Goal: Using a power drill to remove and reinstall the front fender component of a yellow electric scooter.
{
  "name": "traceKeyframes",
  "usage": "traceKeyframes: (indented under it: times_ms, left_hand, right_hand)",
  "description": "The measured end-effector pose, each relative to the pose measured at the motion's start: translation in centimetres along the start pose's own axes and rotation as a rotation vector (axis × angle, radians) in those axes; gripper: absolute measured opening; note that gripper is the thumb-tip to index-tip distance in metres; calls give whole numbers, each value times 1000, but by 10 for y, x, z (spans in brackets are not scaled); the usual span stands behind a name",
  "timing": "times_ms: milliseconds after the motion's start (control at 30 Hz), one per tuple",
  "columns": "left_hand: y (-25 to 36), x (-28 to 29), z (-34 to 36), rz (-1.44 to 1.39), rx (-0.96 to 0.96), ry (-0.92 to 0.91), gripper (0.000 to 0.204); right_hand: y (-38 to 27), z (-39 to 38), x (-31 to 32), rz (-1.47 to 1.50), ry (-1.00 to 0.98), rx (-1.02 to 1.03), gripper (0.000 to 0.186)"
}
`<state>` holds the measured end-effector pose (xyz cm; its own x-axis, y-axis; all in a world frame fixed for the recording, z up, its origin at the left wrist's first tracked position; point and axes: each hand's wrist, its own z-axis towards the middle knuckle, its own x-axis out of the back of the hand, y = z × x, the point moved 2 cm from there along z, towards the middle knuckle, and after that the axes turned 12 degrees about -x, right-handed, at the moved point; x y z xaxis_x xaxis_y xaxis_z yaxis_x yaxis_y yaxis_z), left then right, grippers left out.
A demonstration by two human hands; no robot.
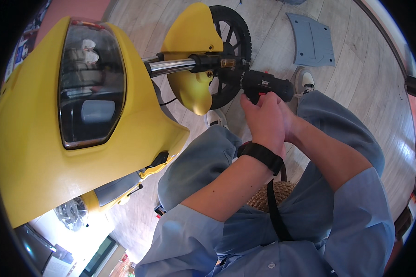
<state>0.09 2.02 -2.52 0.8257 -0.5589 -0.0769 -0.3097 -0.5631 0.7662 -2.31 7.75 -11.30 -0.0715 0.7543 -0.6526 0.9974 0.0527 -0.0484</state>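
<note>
A black cordless drill [269, 85] lies level in front of me, its nose toward the hub of a scooter's front wheel [241, 34]. My left hand [265, 119], with a black watch on its wrist, is closed at the drill's grip. My right hand [289, 121] is pressed close against it, also closed at the grip; the hands hide most of the handle. A chrome fork tube [172, 67] runs to the black fork end beside the hub. The yellow front fender [189, 32] sits around the wheel. Whether the drill's tip touches a fastener is hidden.
The scooter's big yellow front body [27, 120] with its dark headlight [93, 83] fills the left side. A grey plastic panel [312, 41] lies on the wood-look floor [356, 83], far right. Beneath me is a woven seat [259, 198], and my shoes stand near the wheel.
</note>
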Motion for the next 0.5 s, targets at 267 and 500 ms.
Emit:
traceKeyframes:
  times_ms: [267, 500]
  left_hand:
    - [-15, -4, 11, 30, 46, 14, 73]
    - [-11, -4, 9, -10, 61, 9, 62]
  right_hand:
    - [1, 15, 12, 41, 19, -4, 24]
    - [2, 12, 11, 52, -18, -52, 25]
